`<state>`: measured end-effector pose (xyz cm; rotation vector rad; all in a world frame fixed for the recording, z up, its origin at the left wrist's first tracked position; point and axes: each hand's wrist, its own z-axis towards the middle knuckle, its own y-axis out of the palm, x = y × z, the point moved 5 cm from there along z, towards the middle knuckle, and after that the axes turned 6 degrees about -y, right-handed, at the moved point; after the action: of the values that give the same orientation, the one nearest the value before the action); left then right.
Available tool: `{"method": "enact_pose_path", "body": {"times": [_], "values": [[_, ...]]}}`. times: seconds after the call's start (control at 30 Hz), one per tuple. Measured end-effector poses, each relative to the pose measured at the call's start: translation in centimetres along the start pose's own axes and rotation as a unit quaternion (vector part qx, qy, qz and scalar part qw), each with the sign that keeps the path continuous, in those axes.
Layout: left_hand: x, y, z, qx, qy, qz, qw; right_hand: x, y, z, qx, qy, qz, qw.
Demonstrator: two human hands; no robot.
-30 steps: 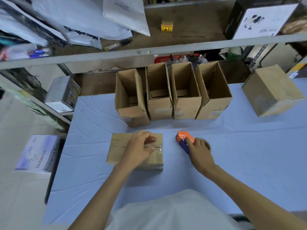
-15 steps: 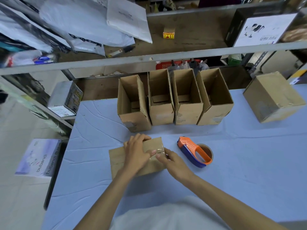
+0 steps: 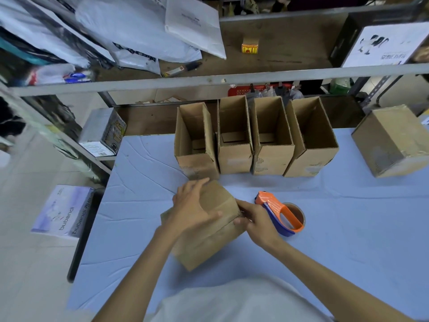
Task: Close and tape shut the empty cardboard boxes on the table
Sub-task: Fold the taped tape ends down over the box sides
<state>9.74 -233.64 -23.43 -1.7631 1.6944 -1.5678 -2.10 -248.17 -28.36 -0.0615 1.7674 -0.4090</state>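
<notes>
A person's left hand (image 3: 192, 210) lies flat on top of a closed cardboard box (image 3: 209, 247). Its fingers are spread and nearly straight and its thumb points to 3 o'clock. The right hand (image 3: 255, 221) grips the box's right end, with the thumb along the top edge and the fingers curled against the side. The box is plain brown corrugated card, a long rectangular block with its flaps shut. It sits askew near the front middle of the table (image 3: 348, 228), one corner pointing to 6 o'clock.

Just beside the right hand, at 3 o'clock from the box, an orange and blue plastic tape dispenser (image 3: 285, 212) lies on the table, holding a brown roll. No hand touches it.

At 12 o'clock, a row of four open boxes (image 3: 271, 159) stands upright side by side, tall and narrow with rough cut rims. The leftmost is close to the left hand's fingertips. At 2 o'clock, well apart, a squarer closed box (image 3: 390, 145) sits near the table's right edge.

The table is covered in smooth, creased pale blue cloth, with open room at 4 o'clock and at 8 o'clock. Its left edge drops to the floor, where a white carton (image 3: 62, 212) lies at 9 o'clock. A grey metal shelf rail (image 3: 209, 77) crosses above the far edge.
</notes>
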Motion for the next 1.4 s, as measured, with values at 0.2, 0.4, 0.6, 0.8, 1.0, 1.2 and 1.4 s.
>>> {"method": "enact_pose_path", "body": {"times": [0.2,0.4,0.6,0.8,1.0,1.2,1.4], "values": [[-0.8,2.3,1.3,-0.095,-0.034,0.017,0.995,0.3,-0.6,0.0,0.036,-0.021,-0.022,0.999],[-0.1,3.3,1.4,-0.008,-0.086,0.062,0.994,1.1,-0.8,0.7,0.049,0.024,-0.060,0.997],[0.7,4.8,0.7,0.041,-0.164,0.061,0.984,2.7,-1.4,1.6,0.045,0.103,0.031,0.993],[-0.5,6.0,0.2,-0.024,-0.193,0.035,0.980,2.5,-1.7,1.1,0.056,0.073,0.032,0.995],[0.8,6.1,0.4,0.035,-0.045,0.056,0.997,2.1,-1.7,1.5,-0.015,0.087,0.003,0.996],[1.1,7.3,0.1,-0.001,-0.047,0.081,0.996,2.3,-3.6,0.5,0.136,0.061,-0.093,0.985],[1.3,7.6,0.3,-0.008,-0.044,0.106,0.993,4.9,-6.0,-1.8,0.156,0.093,-0.438,0.880]]}}
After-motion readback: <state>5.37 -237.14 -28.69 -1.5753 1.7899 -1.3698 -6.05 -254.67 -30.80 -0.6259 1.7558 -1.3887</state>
